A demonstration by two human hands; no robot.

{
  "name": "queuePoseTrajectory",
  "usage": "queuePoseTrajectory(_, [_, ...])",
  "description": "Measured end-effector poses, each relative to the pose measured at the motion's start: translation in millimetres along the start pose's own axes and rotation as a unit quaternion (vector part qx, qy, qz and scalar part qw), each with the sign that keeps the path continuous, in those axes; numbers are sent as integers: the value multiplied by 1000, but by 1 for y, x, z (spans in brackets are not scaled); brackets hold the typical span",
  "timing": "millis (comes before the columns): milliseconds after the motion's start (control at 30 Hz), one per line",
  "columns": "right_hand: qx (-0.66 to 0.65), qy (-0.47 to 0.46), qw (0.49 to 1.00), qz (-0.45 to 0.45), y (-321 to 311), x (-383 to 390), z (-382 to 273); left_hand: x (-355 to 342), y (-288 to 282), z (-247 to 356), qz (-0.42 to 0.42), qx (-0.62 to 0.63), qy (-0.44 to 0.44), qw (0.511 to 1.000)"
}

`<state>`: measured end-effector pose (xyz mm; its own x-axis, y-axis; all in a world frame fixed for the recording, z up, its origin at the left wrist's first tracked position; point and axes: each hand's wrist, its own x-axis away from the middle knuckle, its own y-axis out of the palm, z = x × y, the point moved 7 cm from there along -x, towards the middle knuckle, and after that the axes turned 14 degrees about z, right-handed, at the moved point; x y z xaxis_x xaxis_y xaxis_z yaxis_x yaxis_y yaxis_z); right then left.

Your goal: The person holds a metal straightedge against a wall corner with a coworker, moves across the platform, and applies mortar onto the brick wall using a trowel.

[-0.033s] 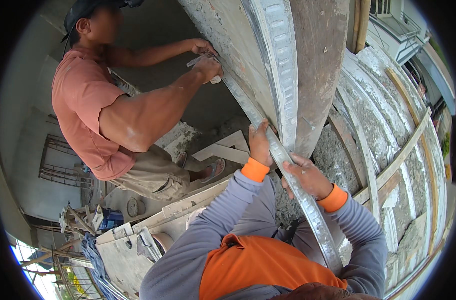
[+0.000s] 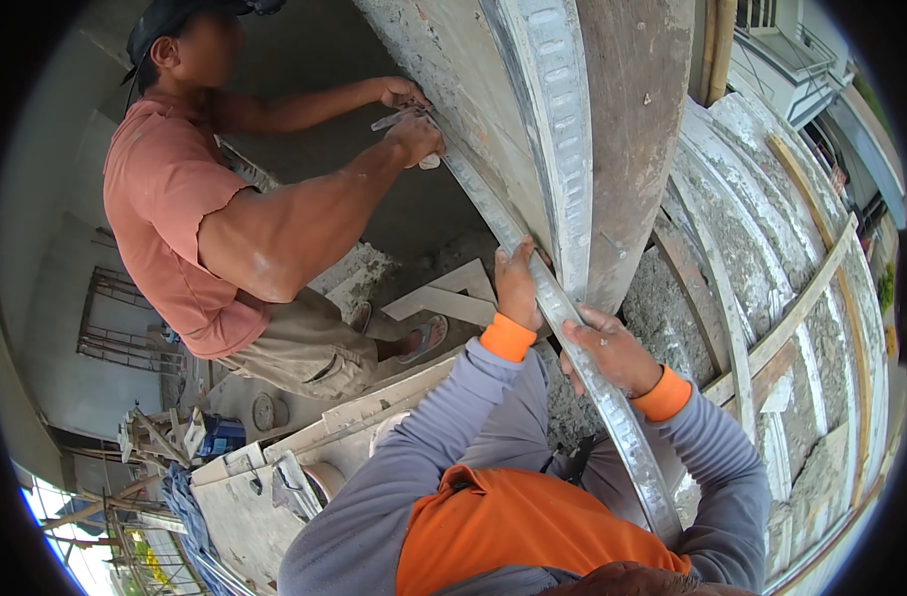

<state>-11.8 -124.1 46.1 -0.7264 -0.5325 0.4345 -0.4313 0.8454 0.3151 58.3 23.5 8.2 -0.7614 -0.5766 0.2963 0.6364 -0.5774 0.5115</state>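
A long, silvery metal channel bar (image 2: 605, 392) slants from the upper middle down to my chest. My left hand (image 2: 518, 288) grips it near the lower end of the wall edge, fingers closed about its side. A little lower, my right hand (image 2: 617, 351) holds the same bar from the right, thumb on top and some fingers hidden beneath. The bar's upper stretch lies along the edge of the rough plastered wall (image 2: 473, 119). At its far end, a co-worker's two hands (image 2: 412, 134) are on it, with a flat tool or scrap partly hidden there.
The co-worker in a salmon shirt (image 2: 175, 219) stands at left on a lower floor. A ribbed metal strip (image 2: 553, 109) and a wooden board (image 2: 627, 119) rise beside the wall. At right are a rough concrete slope and wooden battens (image 2: 781, 343). Boards (image 2: 374, 407) lie below left.
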Motion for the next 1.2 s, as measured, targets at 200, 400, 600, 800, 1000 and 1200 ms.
queuePoseTrajectory(200, [7,-3,1000,2,-1,-1,1,-1,1,0,-7,2,5,1000])
queuePoseTrajectory(400, [3,-4,1000,2,-2,-2,2,-1,2,-3,3,15,-24,1000])
queuePoseTrajectory(600, [5,-7,1000,1,-2,-2,2,3,2,0,10,12,-23,1000])
queuePoseTrajectory(800, [-4,-3,1000,-4,1,-2,2,2,2,1,2,18,-13,1000])
queuePoseTrajectory(1000, [14,0,1000,10,0,0,2,-1,1,-1,-16,16,-8,1000])
queuePoseTrajectory(1200, [13,-7,1000,8,0,-2,4,1,1,0,-27,5,-6,1000])
